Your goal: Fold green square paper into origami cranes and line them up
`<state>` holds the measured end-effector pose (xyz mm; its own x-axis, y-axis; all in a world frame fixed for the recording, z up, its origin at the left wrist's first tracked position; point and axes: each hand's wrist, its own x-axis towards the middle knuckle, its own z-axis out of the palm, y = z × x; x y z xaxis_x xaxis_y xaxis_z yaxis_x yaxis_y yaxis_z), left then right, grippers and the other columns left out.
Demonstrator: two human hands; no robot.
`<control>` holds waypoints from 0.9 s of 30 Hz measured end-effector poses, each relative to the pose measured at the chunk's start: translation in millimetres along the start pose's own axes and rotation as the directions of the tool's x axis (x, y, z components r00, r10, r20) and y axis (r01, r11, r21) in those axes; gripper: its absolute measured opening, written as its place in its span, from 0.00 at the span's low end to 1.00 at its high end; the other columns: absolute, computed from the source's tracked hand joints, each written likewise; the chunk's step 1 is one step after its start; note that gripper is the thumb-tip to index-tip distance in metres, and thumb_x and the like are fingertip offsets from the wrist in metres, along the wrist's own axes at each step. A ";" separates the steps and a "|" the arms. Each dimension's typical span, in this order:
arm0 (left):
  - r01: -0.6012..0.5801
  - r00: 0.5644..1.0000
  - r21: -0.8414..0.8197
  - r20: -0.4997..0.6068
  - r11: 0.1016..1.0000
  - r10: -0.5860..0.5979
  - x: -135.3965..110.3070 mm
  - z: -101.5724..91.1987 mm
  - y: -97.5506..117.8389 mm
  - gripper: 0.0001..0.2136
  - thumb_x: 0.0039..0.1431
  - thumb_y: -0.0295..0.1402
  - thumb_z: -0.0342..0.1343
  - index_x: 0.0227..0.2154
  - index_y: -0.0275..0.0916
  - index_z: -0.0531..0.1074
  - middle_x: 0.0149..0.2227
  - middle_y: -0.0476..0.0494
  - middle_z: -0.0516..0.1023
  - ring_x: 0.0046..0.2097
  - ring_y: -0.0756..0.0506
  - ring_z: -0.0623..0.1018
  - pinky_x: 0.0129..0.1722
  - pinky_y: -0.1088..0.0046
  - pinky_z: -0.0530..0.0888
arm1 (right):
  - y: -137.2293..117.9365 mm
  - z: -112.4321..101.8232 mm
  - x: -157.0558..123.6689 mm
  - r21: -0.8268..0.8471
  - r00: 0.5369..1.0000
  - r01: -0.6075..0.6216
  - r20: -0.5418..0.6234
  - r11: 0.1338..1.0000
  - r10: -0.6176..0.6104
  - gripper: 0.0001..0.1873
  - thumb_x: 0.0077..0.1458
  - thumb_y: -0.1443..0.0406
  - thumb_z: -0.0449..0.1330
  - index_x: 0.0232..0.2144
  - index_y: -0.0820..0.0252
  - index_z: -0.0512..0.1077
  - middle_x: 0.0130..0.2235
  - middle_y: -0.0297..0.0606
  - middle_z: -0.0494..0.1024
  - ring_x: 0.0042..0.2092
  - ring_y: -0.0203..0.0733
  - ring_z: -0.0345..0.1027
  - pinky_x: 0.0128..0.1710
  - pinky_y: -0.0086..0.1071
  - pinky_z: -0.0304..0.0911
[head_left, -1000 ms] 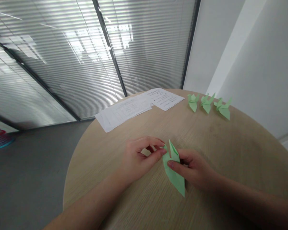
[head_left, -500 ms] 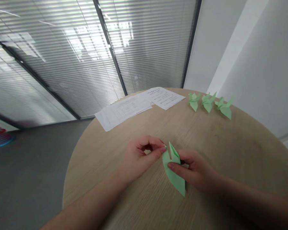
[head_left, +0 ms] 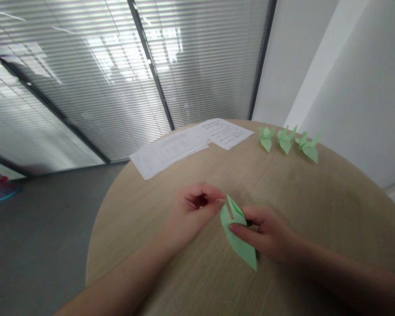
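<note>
A partly folded piece of light green origami paper (head_left: 239,243) is held above the near middle of the table. It has a slit between two upper points and one long point hanging down to the right. My left hand (head_left: 197,208) pinches the tip of the left upper point between thumb and index finger. My right hand (head_left: 266,230) grips the paper's right side, thumb in front and the other fingers behind, where they are partly hidden.
Three folded green paper cranes (head_left: 285,140) stand in a row at the table's far right. Printed white sheets (head_left: 171,151) lie overlapping along the far left edge of the round wooden table (head_left: 125,210). A pink and blue basket (head_left: 0,188) is on the floor at left, before blinds-covered glass.
The paper's upper points have shifted slightly left and its lower point slightly right. My left hand has drawn a little to the left, both hands keeping their hold.
</note>
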<state>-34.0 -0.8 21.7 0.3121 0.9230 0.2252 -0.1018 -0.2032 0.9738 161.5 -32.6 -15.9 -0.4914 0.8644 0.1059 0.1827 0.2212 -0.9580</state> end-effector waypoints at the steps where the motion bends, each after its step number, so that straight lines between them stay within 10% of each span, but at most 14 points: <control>1: 0.016 1.000 -0.029 0.014 0.999 -0.016 0.6 0.0 -0.2 0.05 0.52 0.32 0.68 0.32 0.39 0.80 0.28 0.48 0.79 0.28 0.52 0.75 0.28 0.78 0.73 | 1.0 0.5 -0.1 0.022 1.000 -0.012 -0.005 1.000 0.012 0.20 0.62 0.53 0.57 0.24 0.58 0.62 0.24 0.29 0.57 0.26 0.34 0.52 0.24 0.29 0.49; 6: 0.099 0.995 -0.151 0.019 0.984 -0.097 6.2 -5.7 -5.2 0.15 0.59 0.39 0.63 0.47 0.41 0.78 0.38 0.43 0.80 0.34 0.49 0.77 0.28 0.77 0.75 | 6.1 1.6 0.0 0.130 0.995 -0.071 -0.064 0.989 0.080 0.22 0.59 0.49 0.59 0.24 0.59 0.64 0.24 0.29 0.57 0.26 0.34 0.52 0.24 0.29 0.49; 27: 0.239 0.971 -0.041 0.020 0.970 -0.238 4.4 4.1 0.4 0.09 0.51 0.31 0.64 0.22 0.36 0.70 0.25 0.50 0.73 0.26 0.53 0.71 0.28 0.77 0.70 | 3.5 3.7 3.4 0.160 0.992 -0.122 0.051 0.980 0.116 0.21 0.59 0.50 0.60 0.26 0.60 0.65 0.24 0.29 0.58 0.26 0.33 0.52 0.25 0.29 0.49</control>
<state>-28.9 1.9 23.2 0.3461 0.9381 -0.0126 -0.0627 0.0366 0.9974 157.3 -30.6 -19.9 -0.5097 0.8601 -0.0193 0.1029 0.0387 -0.9939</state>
